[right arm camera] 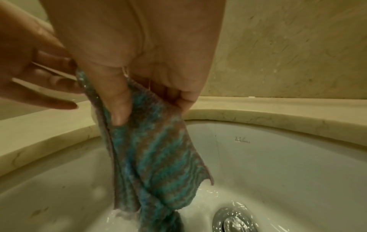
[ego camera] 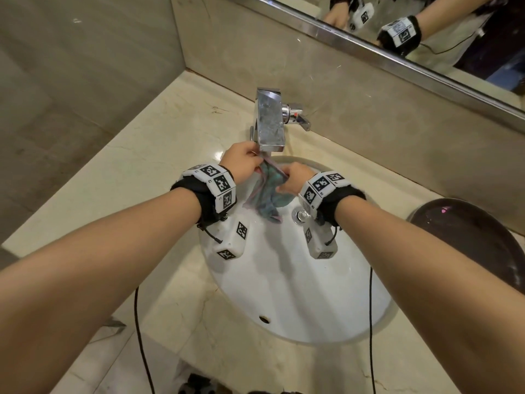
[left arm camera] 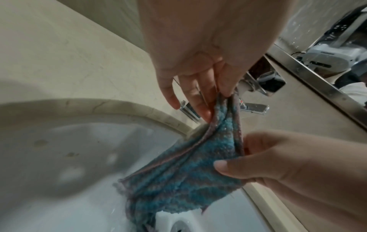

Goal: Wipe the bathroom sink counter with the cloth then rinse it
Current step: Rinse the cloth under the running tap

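A wet teal-and-grey striped cloth (ego camera: 267, 197) hangs over the white sink basin (ego camera: 284, 294), just below the chrome faucet spout (ego camera: 268, 120). My left hand (ego camera: 254, 156) pinches the cloth's top edge close under the spout. My right hand (ego camera: 284, 180) grips the cloth a little lower, on its right side. In the left wrist view the left hand (left arm camera: 218, 102) pinches the cloth (left arm camera: 188, 172) between thumb and fingers. In the right wrist view the right hand (right arm camera: 151, 109) holds the cloth (right arm camera: 155, 149) with the thumb in front. The cloth's lower end touches wet basin near the drain (right arm camera: 232, 219).
The beige marble counter (ego camera: 142, 194) surrounds the basin, with walls at the left and back. The faucet handle (ego camera: 298, 118) sticks out to the right of the spout. A dark round object (ego camera: 468, 237) sits on the counter at the right. A mirror (ego camera: 426, 29) hangs above.
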